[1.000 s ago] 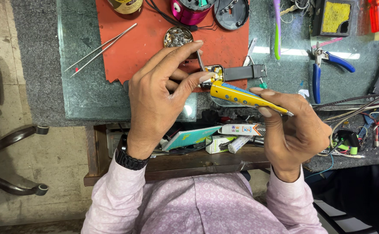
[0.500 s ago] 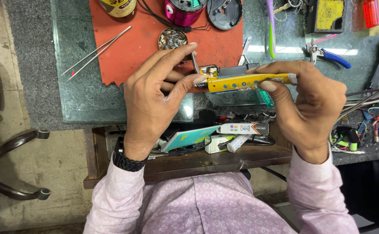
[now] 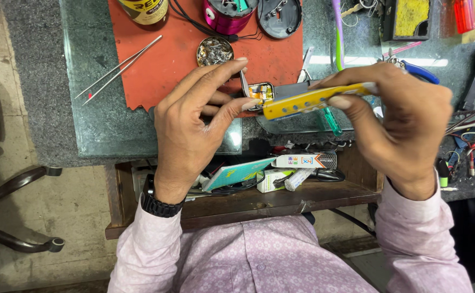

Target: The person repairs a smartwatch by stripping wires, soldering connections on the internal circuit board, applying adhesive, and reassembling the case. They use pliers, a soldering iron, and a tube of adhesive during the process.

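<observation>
where the glass-topped desk (image 3: pixel 112 130) carries an orange mat (image 3: pixel 172 59), a pair of tweezers (image 3: pixel 119 69) lies at the left, with a small round tin of scraps (image 3: pixel 214 51) further right. the left hand (image 3: pixel 191 127) pinches a small metal part (image 3: pixel 260 93) at the mat's lower edge, fingers (image 3: pixel 232 106) closed on it. the right hand (image 3: pixel 406 122) grips a yellow tool (image 3: pixel 313 99), its tip touching that part. blue-handled pliers (image 3: pixel 419 70) lie behind.
</observation>
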